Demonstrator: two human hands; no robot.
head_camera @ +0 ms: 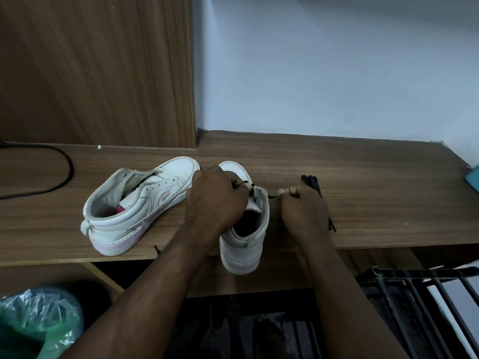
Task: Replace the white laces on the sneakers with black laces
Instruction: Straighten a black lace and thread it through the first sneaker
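1. Two white sneakers sit on the desk (375, 198); the left hand (217, 200) curls over the upright sneaker (243, 250), gripping it and hiding its eyelets; its heel overhangs the desk edge.
2. One black lace (272, 196) runs from that sneaker to the right hand (303, 211), which pinches it.
3. One tilted sneaker (129, 221) lies just left.
4. One dark bundle (312, 181) behind the right hand is half covered, hard to identify; one teal object (473, 177) is cut off.

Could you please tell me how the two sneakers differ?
The left sneaker has empty eyelets, untouched; the left hand grips the right sneaker, the right hand pinching its black lace. The left sneaker sits fully on the desk; the right sneaker's heel overhangs. Both are white.
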